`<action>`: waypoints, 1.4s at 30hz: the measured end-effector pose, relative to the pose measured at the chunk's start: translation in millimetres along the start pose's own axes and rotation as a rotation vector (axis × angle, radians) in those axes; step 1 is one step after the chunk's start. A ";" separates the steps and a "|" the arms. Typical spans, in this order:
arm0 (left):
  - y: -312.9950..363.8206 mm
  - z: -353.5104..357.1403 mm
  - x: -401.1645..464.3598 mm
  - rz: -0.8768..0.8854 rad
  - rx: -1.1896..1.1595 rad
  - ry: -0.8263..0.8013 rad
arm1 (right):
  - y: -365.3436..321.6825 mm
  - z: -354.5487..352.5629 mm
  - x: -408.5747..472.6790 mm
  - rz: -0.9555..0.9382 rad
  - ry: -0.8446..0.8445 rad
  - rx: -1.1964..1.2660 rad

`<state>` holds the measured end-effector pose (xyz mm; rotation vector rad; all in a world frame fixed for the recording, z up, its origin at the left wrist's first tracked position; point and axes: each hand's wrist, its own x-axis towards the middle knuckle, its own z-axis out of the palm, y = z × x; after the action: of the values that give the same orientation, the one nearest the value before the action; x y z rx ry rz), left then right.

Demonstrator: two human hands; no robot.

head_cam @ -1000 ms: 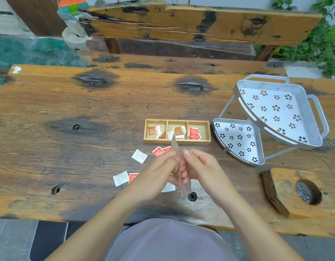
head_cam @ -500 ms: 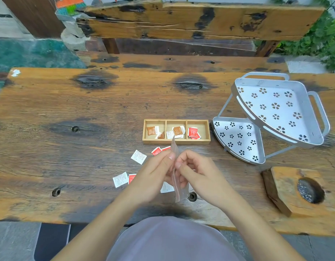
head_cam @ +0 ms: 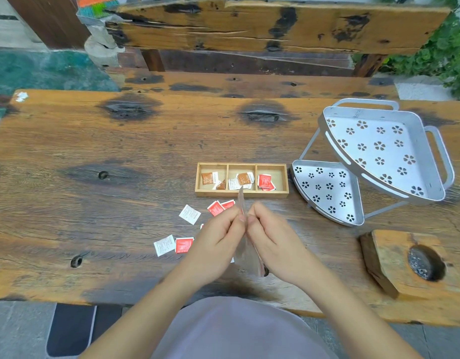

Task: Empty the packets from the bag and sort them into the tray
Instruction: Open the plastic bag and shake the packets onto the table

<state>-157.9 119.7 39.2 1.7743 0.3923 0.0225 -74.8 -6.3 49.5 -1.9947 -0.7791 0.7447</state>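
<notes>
Clear plastic bag (head_cam: 245,251) pinched between my left hand (head_cam: 215,244) and right hand (head_cam: 271,242); at twelve o'clock, three-compartment wooden tray (head_cam: 242,195); loose red and white packets (head_cam: 183,245) at ten; perforated metal corner rack (head_cam: 374,156) at two.

hands (head_cam: 218,244) 2 | bag (head_cam: 248,255) 1 | tray (head_cam: 242,195) 1, 3 compartments | rack (head_cam: 374,161) 1, 2 shelves

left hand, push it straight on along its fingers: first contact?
Likely the right hand. The left hand pinches the clear bag, fingers aimed forward-right at the bag's edge; just behind it sit the right hand's fingertips. Depth beyond is unclear.
</notes>
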 end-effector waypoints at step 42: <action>-17.5 -36.8 0.7 0.037 -0.019 0.150 | 8.0 -49.7 6.9 -0.026 0.177 -0.156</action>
<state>-169.9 157.9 31.4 1.7661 0.4658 0.1862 -31.9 -29.0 64.2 -2.1523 -0.7762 0.4963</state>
